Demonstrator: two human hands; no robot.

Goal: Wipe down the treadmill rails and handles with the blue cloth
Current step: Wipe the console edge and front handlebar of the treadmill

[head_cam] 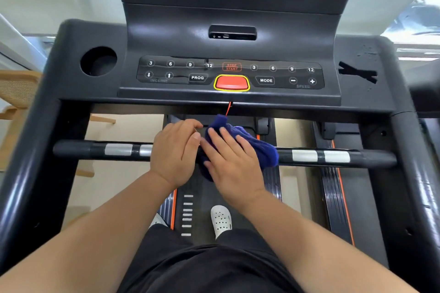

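Right hand (234,162) flat on blue cloth (262,147), left hand (175,152) gripping handlebar (309,156)

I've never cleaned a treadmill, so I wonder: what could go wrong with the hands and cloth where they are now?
The blue cloth sits bunched on the crossbar right under the red safety cord; a wipe might snag it. The red button is close above, so the right hand could bump it while the person's shoe stands on the belt.

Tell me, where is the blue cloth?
The blue cloth is draped over the middle of the crossbar, under the right hand, below the red button.
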